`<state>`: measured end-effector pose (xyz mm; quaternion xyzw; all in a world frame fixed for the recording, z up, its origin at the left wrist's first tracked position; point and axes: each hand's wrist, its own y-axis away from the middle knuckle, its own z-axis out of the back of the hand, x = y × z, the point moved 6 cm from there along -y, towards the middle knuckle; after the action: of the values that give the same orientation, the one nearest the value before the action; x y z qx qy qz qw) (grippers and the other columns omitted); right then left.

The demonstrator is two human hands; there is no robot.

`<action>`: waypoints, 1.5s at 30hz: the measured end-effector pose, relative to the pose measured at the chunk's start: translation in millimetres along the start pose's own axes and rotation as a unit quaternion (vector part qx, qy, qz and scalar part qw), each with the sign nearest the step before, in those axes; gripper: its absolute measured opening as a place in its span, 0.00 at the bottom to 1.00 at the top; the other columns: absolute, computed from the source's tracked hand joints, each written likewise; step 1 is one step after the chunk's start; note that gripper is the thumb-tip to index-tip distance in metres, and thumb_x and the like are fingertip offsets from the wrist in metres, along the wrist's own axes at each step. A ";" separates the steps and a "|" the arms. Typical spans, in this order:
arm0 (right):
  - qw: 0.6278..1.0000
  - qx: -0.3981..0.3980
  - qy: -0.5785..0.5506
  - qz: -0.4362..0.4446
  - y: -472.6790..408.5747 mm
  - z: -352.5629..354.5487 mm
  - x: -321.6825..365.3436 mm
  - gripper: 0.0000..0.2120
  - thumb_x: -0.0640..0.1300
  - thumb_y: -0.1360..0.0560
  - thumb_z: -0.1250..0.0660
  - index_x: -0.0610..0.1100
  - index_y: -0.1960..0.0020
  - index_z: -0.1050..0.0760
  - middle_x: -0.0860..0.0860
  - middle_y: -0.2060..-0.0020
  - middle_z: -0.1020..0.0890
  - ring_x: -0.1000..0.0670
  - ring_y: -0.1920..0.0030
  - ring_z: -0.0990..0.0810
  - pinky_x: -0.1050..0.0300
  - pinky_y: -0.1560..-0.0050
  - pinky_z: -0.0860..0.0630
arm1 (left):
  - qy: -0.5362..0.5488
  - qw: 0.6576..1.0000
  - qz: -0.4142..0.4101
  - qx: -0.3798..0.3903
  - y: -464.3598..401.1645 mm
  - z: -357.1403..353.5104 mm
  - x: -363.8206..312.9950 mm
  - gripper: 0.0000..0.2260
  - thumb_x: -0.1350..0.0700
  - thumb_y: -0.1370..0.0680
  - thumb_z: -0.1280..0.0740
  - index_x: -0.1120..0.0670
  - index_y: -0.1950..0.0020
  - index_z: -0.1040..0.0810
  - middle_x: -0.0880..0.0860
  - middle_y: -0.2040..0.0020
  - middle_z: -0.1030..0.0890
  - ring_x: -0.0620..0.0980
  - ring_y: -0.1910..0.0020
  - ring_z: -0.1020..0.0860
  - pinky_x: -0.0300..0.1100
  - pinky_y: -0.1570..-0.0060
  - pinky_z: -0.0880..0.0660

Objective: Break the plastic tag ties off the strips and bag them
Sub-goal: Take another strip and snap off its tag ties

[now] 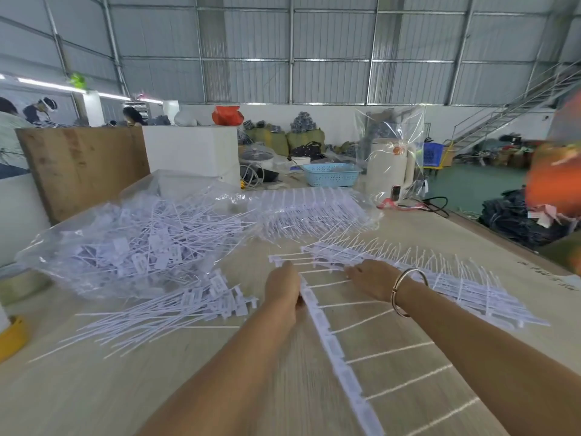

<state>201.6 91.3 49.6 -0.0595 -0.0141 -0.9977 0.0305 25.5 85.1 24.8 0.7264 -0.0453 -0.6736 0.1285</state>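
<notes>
Far left: the clear bag (pixel 103 247) lay open on the table (pixel 220 388), heaped with loose tag ties (pixel 141 240); more snapped-off ties (pixel 176 313) lay before it. Centre: my left hand (pixel 283 289) curled around the strip (pixel 330 338) near its upper end. Right: my right hand (pixel 372 280) rested, fingers seemingly extended, on the stacked strips (pixel 440 278); blur hid any grip.

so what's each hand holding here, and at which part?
The left hand grips the strip at the far end of its spine. The right hand rests on the strip's tie tails further right; whether it grips them cannot be told.
</notes>
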 end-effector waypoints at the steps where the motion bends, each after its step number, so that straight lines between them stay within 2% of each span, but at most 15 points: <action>1: 1.000 -0.007 0.002 -0.003 0.5 0.8 -1.5 0.19 0.43 0.18 0.57 0.39 0.31 0.37 0.39 0.39 0.25 0.42 0.40 0.26 0.50 0.40 0.31 | -0.027 0.999 -0.028 -0.022 -1.9 9.7 -9.6 0.16 0.54 0.18 0.48 0.61 0.43 0.25 0.52 0.66 0.30 0.48 0.69 0.31 0.42 0.69 0.33; 4: 0.999 -0.033 0.000 0.003 2.0 3.1 -3.8 0.22 0.49 0.18 0.57 0.41 0.34 0.33 0.40 0.42 0.23 0.42 0.42 0.25 0.52 0.42 0.30 | -0.107 0.987 -0.106 -0.048 -6.5 33.0 -43.4 0.17 0.53 0.19 0.47 0.62 0.39 0.26 0.52 0.61 0.29 0.45 0.69 0.35 0.41 0.66 0.33; 6: 0.990 -0.090 -0.099 -0.033 4.1 10.9 -12.1 0.22 0.52 0.19 0.53 0.42 0.44 0.24 0.40 0.50 0.20 0.40 0.48 0.22 0.52 0.49 0.29 | -0.139 0.985 -0.103 0.001 -8.5 40.1 -58.5 0.13 0.54 0.19 0.47 0.59 0.50 0.25 0.54 0.62 0.28 0.47 0.68 0.32 0.41 0.63 0.32; 9: 0.921 -0.239 -0.300 -0.072 13.3 27.7 -23.7 0.21 0.46 0.22 0.46 0.44 0.67 0.20 0.46 0.69 0.18 0.43 0.63 0.20 0.53 0.57 0.25 | -0.187 0.975 -0.061 0.100 -6.5 46.6 -70.9 0.13 0.57 0.20 0.46 0.58 0.63 0.31 0.54 0.70 0.30 0.49 0.75 0.31 0.36 0.74 0.32; 11: 0.871 -0.296 -0.380 -0.101 18.3 34.1 -29.8 0.23 0.43 0.25 0.45 0.43 0.75 0.23 0.49 0.77 0.21 0.48 0.73 0.23 0.56 0.64 0.25 | -0.228 0.964 -0.032 0.133 -6.6 52.3 -73.5 0.12 0.59 0.21 0.46 0.58 0.65 0.34 0.54 0.72 0.32 0.48 0.81 0.32 0.33 0.80 0.35; 14: 0.861 -0.170 -0.458 -0.140 10.8 19.5 -31.7 0.20 0.42 0.22 0.45 0.38 0.69 0.24 0.46 0.75 0.22 0.50 0.80 0.27 0.61 0.76 0.30 | -0.278 0.950 -0.010 0.141 -9.4 63.8 -75.4 0.12 0.61 0.23 0.46 0.57 0.67 0.37 0.53 0.75 0.34 0.46 0.85 0.36 0.31 0.82 0.39; 16: 0.930 -0.052 -0.351 -0.095 9.3 5.2 -21.1 0.12 0.41 0.22 0.41 0.38 0.57 0.22 0.46 0.64 0.21 0.49 0.70 0.24 0.58 0.66 0.29 | -0.304 0.941 -0.025 0.145 -8.3 68.2 -78.8 0.11 0.62 0.24 0.47 0.56 0.67 0.38 0.53 0.73 0.37 0.47 0.82 0.39 0.34 0.78 0.42; 17: 0.968 -0.035 -0.244 -0.047 9.5 1.3 -16.4 0.09 0.42 0.22 0.40 0.40 0.50 0.22 0.47 0.57 0.21 0.48 0.60 0.22 0.58 0.58 0.29 | -0.326 0.933 -0.040 0.148 -7.4 69.7 -80.2 0.13 0.63 0.23 0.47 0.56 0.68 0.38 0.52 0.73 0.37 0.47 0.82 0.39 0.33 0.77 0.42; 19: 0.996 -0.031 -0.070 0.041 9.0 -7.2 -6.0 0.12 0.43 0.22 0.39 0.44 0.40 0.25 0.47 0.44 0.24 0.48 0.42 0.27 0.59 0.42 0.33 | -0.382 0.909 -0.068 0.154 -4.7 71.9 -80.8 0.16 0.64 0.21 0.47 0.55 0.68 0.36 0.52 0.75 0.35 0.45 0.82 0.38 0.32 0.79 0.41; 24: 0.995 -0.068 0.056 0.040 -2.5 -19.1 -8.3 0.18 0.38 0.23 0.41 0.50 0.34 0.30 0.47 0.38 0.31 0.45 0.38 0.29 0.56 0.38 0.32 | -0.408 0.897 -0.069 0.153 2.8 80.6 -84.9 0.11 0.55 0.23 0.45 0.55 0.65 0.37 0.49 0.77 0.38 0.46 0.78 0.42 0.35 0.75 0.45; 28: 0.997 -0.076 0.013 -0.014 -14.7 -23.6 -20.7 0.20 0.34 0.24 0.41 0.49 0.34 0.31 0.47 0.38 0.31 0.44 0.39 0.26 0.52 0.41 0.28 | -0.459 0.878 -0.076 0.115 3.7 96.2 -102.1 0.09 0.55 0.25 0.43 0.56 0.63 0.32 0.47 0.80 0.38 0.44 0.81 0.44 0.34 0.75 0.45; 31: 0.996 -0.082 -0.009 -0.023 -19.6 -22.7 -21.1 0.19 0.33 0.25 0.41 0.47 0.37 0.28 0.46 0.41 0.30 0.45 0.44 0.24 0.56 0.45 0.27 | -0.494 0.847 -0.103 0.168 7.6 94.1 -101.1 0.11 0.56 0.23 0.42 0.56 0.65 0.31 0.46 0.80 0.36 0.44 0.82 0.42 0.33 0.76 0.44; 36: 0.930 -0.235 -0.284 0.011 0.9 -3.2 8.6 0.08 0.39 0.24 0.37 0.46 0.51 0.20 0.52 0.56 0.21 0.51 0.55 0.23 0.65 0.56 0.31 | -0.528 0.783 -0.209 0.253 24.8 60.3 -72.8 0.17 0.51 0.20 0.40 0.52 0.69 0.32 0.47 0.74 0.33 0.40 0.81 0.37 0.32 0.77 0.37; 40: 0.854 -0.035 -0.518 0.020 15.4 -22.7 50.4 0.14 0.48 0.20 0.43 0.46 0.53 0.20 0.50 0.61 0.18 0.55 0.65 0.24 0.68 0.67 0.30 | -0.528 0.768 -0.257 0.258 27.8 43.6 -54.8 0.18 0.52 0.20 0.41 0.53 0.69 0.35 0.50 0.71 0.34 0.44 0.76 0.36 0.39 0.70 0.37; 45: 0.858 0.067 -0.497 0.112 32.8 -20.2 62.5 0.14 0.40 0.23 0.40 0.41 0.66 0.26 0.48 0.71 0.23 0.52 0.70 0.28 0.57 0.63 0.32 | -0.593 0.736 -0.255 0.204 23.2 42.2 -43.0 0.13 0.54 0.20 0.44 0.55 0.63 0.29 0.56 0.62 0.25 0.51 0.65 0.29 0.43 0.62 0.34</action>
<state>139.3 54.2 37.8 -0.5463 -0.0870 -0.8220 0.1353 -17.7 67.7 69.6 0.1728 -0.0618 -0.9500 -0.2528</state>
